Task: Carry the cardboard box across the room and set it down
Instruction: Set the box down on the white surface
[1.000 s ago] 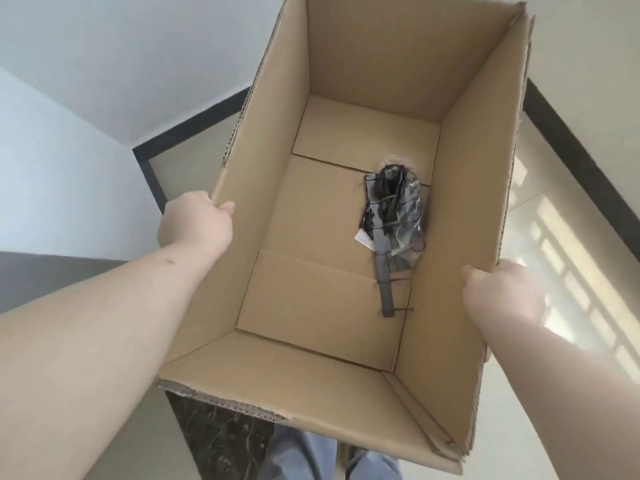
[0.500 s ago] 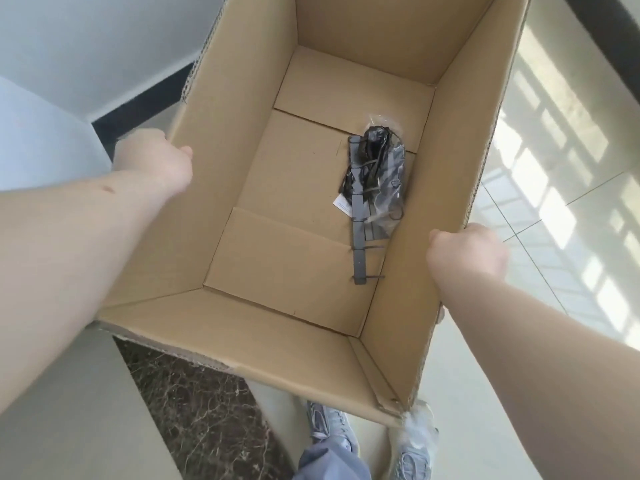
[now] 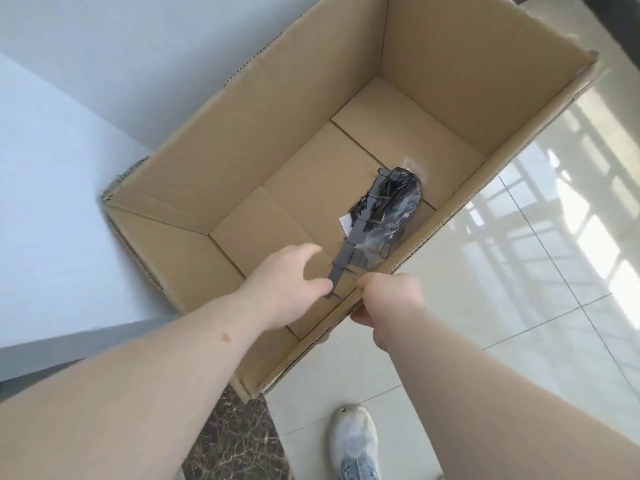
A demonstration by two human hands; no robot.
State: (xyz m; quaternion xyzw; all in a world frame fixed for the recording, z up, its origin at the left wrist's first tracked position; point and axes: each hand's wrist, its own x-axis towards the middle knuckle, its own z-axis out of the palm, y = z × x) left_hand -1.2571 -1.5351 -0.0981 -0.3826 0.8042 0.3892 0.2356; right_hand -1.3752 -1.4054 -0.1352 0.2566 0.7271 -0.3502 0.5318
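Open brown cardboard box (image 3: 277, 140) sits low over the pale tiled floor (image 3: 519, 306). Right hand (image 3: 391, 299) grips its near wall; left hand (image 3: 287, 285) spread open inside, holding nothing.

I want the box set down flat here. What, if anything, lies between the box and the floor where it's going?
Nothing visible blocks it. The cardboard box sits low over pale floor tiles, with the right hand gripping its near wall and the left hand open above the inside. The floor beneath the box is hidden; a shoe stands apart, nearer the person.
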